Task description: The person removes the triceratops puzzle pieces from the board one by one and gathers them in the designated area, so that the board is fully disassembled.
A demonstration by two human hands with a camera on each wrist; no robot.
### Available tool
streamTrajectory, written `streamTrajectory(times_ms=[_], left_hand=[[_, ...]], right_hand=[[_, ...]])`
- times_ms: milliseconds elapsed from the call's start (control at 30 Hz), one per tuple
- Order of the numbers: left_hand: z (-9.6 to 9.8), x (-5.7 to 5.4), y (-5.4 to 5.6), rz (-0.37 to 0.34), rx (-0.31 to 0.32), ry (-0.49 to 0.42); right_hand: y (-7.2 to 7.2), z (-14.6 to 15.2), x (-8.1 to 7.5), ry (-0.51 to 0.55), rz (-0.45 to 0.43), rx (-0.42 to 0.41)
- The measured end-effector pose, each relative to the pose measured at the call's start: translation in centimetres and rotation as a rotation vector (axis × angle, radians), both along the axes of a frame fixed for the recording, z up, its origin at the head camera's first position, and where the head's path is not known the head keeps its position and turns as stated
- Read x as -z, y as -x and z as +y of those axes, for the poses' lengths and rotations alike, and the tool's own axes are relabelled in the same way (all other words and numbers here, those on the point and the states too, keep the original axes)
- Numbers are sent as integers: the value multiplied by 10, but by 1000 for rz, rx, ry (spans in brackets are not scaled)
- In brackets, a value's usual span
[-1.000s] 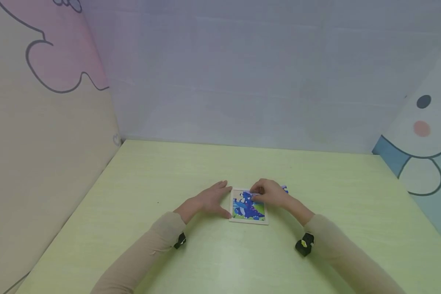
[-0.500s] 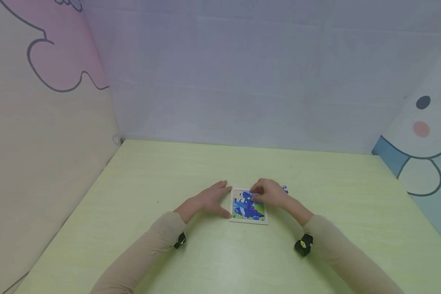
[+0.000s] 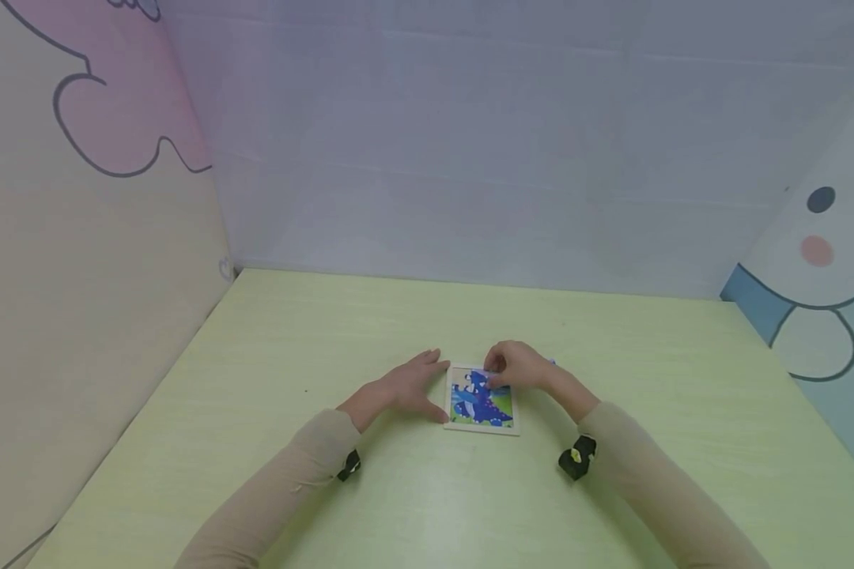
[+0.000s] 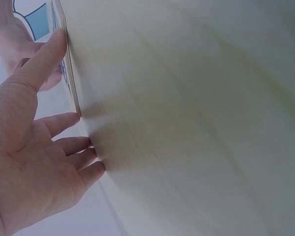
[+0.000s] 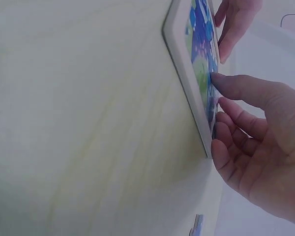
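A square jigsaw puzzle board (image 3: 482, 430) with a pale frame and a blue dinosaur picture lies on the table. Its upper left corner shows bare beige backing. Along the board's left edge rests my left hand (image 3: 409, 385), thumb and index finger spread and touching the frame, the other fingertips on the table in the left wrist view. With curled fingers, my right hand (image 3: 523, 367) pinches a puzzle piece at the board's upper right between thumb and index finger; the hand hides most of that piece. In the right wrist view the thumb (image 5: 236, 88) touches the picture surface.
A loose puzzle piece (image 3: 553, 362) lies on the table (image 3: 427, 498) just beyond the right hand, mostly hidden by it in the head view. Printed cloth walls (image 3: 470, 158) stand behind and at both sides of the table.
My right wrist and forearm have shifted slightly left and forward, with the fingertips staying at the board's upper right. The loose piece is now more covered. My left hand has not moved.
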State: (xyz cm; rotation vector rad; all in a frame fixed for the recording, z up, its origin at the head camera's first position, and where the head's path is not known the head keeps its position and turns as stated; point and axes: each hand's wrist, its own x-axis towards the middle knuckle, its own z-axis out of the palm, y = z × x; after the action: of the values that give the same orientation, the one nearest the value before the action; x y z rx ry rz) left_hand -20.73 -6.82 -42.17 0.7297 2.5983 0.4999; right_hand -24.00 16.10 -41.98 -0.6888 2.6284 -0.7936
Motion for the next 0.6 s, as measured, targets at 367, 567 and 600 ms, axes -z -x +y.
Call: streamTrajectory(times_ms=[367,567,600], left_hand=[[-1,0,0,2,-2,5],[-2,0,1,1,-1,-3],[-2,0,1,1,-1,-3]], right_hand=[[-1,-2,3,37,5,31],[-4,-2,3,33,31,44],[-6,-3,4,29,33,54]])
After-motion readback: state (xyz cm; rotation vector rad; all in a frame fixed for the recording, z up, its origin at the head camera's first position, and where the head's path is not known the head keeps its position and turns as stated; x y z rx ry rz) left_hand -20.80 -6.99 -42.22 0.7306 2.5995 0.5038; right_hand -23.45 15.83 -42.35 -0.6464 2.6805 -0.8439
